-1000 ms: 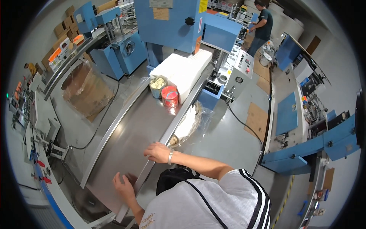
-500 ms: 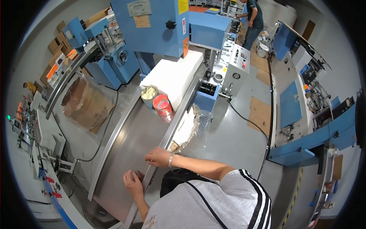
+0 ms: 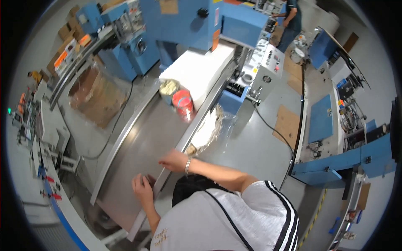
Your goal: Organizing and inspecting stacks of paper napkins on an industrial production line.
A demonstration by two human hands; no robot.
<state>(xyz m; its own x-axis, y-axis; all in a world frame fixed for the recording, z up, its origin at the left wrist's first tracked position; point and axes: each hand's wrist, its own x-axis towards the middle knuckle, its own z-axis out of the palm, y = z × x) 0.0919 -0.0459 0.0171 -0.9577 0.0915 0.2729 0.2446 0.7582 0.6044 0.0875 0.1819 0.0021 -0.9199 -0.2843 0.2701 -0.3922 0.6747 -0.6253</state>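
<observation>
We are holding our left hand (image 3: pixel 143 190) near the right rail (image 3: pixel 194 133) of the steel worktop (image 3: pixel 142 146), its grip standing half wide, thumb and fingers apart. Just beyond, our right hand (image 3: pixel 175 161), a bracelet (image 3: pixel 188 165) circling its wrist, is curling its fingers over that rail; blur is leaving us unable to tell whether its grip is holding anything. Up the worktop, a red cylindrical container (image 3: pixel 183 104) is standing beside a blue-grey one (image 3: pixel 168 97) containing pale yellow pieces. Behind them a white block (image 3: pixel 205 69) is reaching toward a blue machine (image 3: pixel 180 29). Farther away, a co-worker (image 3: pixel 292 21) is standing.
</observation>
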